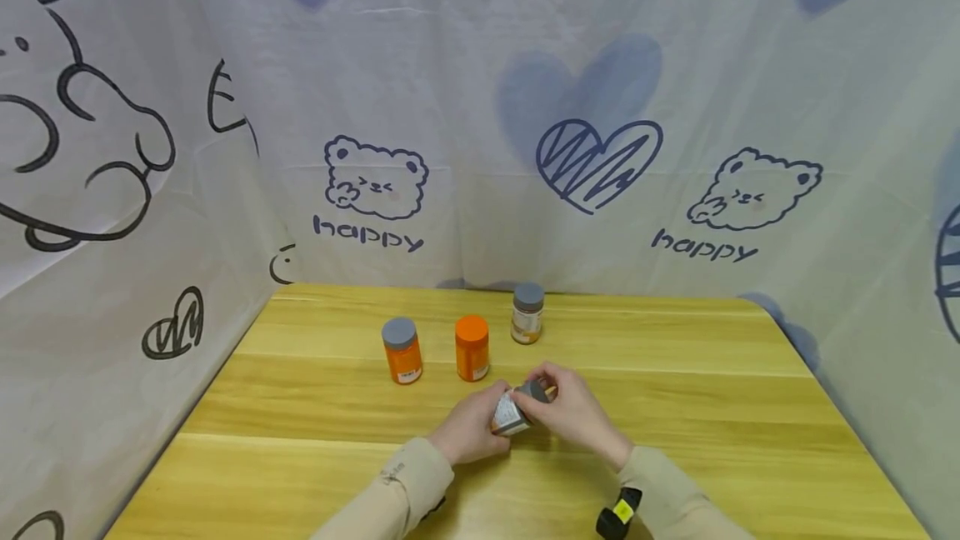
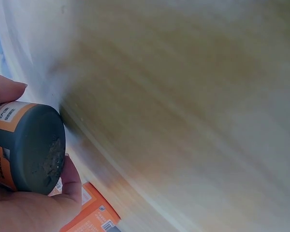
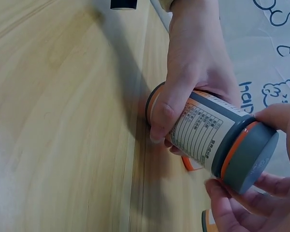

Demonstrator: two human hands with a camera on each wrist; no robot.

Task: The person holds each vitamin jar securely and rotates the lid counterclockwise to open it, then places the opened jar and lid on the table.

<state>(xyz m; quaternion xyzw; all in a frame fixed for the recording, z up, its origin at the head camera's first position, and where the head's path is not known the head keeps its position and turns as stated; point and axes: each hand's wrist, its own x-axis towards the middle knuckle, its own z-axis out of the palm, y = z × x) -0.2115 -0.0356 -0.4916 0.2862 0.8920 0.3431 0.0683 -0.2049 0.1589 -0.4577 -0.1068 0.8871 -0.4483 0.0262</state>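
Note:
My left hand [image 1: 474, 425] grips a grey, white and orange bottle [image 1: 507, 415] around its body, tilted above the table. At its upper end my right hand [image 1: 572, 407] holds the grey lid [image 1: 534, 392] between thumb and fingers. The right wrist view shows the bottle's printed label [image 3: 198, 128], the grey lid [image 3: 251, 157] and an orange ring beside that lid. From the left wrist, the bottle's dark grey base [image 2: 41, 150] is visible, with my left thumb and fingers around the body.
Behind the hands stand an orange bottle with a grey lid [image 1: 402, 351], an orange bottle with an orange lid [image 1: 472, 348] and a labelled bottle with a grey lid [image 1: 527, 315]. They are on the wooden table [image 1: 315, 407], which ends at a printed cloth [image 1: 480, 215].

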